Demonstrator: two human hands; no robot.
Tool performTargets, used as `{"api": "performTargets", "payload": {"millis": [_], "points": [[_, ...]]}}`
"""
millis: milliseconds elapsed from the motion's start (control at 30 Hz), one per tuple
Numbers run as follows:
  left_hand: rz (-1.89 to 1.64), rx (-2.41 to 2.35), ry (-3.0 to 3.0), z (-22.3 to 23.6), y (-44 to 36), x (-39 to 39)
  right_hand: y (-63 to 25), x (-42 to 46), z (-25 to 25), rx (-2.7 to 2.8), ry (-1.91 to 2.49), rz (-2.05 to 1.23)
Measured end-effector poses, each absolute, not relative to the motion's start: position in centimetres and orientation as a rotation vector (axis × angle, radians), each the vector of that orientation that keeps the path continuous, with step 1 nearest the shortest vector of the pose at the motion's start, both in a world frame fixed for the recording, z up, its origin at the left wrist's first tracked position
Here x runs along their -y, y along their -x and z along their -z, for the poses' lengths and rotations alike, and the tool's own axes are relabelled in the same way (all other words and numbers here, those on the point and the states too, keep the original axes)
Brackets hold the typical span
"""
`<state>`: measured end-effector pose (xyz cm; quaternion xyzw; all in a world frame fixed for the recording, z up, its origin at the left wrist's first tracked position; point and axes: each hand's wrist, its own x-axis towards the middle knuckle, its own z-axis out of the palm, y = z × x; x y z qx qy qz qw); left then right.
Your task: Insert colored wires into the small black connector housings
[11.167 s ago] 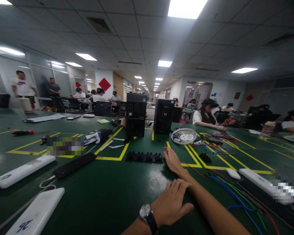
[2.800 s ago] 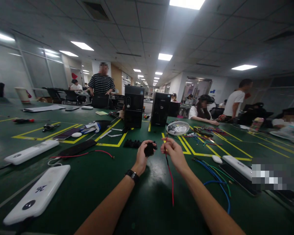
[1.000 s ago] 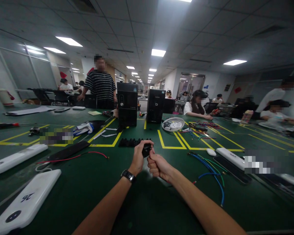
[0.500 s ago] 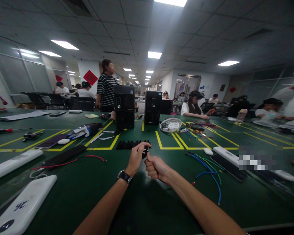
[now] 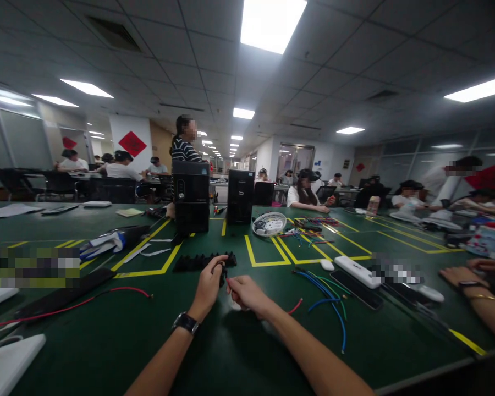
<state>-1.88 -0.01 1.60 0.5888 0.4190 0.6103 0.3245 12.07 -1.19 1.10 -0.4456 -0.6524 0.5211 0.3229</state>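
My left hand [image 5: 209,287], with a watch at the wrist, grips a small black block [image 5: 223,276] that its fingers partly hide. My right hand [image 5: 247,294] is closed in a pinch on a red wire [image 5: 296,307]. A bit of red shows at its fingertips, right against the block, and the wire's other end sticks out past the wrist. Whether the wire's tip is inside the block I cannot tell. Just beyond my left hand lies a row of similar black blocks [image 5: 196,262]. Another red wire [image 5: 119,289] lies left of my hands.
Blue and green wires [image 5: 341,324] lie to the right, near a white power bank [image 5: 357,271] and a black phone [image 5: 355,290]. Two black computer towers [image 5: 192,201] and a white fan grille [image 5: 269,224] stand farther back. Another person's hand [image 5: 462,275] rests at the right edge.
Since the oldest frame, my left hand has taken a black block. My right hand has brought a red wire to it. A red wire now lies at left. My view has turned right.
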Motion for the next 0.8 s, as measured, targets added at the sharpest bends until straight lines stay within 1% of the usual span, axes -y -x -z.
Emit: {"api": "performTargets", "payload": {"millis": [67, 133, 267, 433, 500, 567, 733, 800], "points": [[-1.575, -1.125, -1.531, -1.6, 2.1, 0.0, -11.8, 1.1, -0.9, 1.898, 1.247, -0.986], [-1.586, -1.138, -1.568, -1.7, 2.2, 0.2, -11.8, 1.2, -1.3, 2.001, 1.252, -0.721], [-1.666, -1.093, -1.615, -2.1, 2.0, 0.7, -12.2, 1.8, -2.8, 2.035, 1.224, -0.546], [-1.662, -0.952, -1.198, -2.6, 0.8, 1.2, -11.7, 2.7, -2.9, 2.090, 1.298, -0.308], [-1.657, -0.909, -1.078, -2.8, 0.5, 1.4, -11.3, 3.0, -2.5, 2.141, 1.343, -0.268], [-1.671, -0.935, -1.078, -2.7, 0.6, 1.4, -11.1, 3.0, -2.3, 2.172, 1.359, -0.295], [-1.608, -1.101, -1.457, -2.3, 2.3, 0.5, -11.8, 2.4, -2.6, 2.067, 1.334, -0.603], [-1.602, -1.121, -1.480, -2.4, 2.6, 0.2, -12.0, 2.3, -2.8, 2.010, 1.316, -0.687]]}}
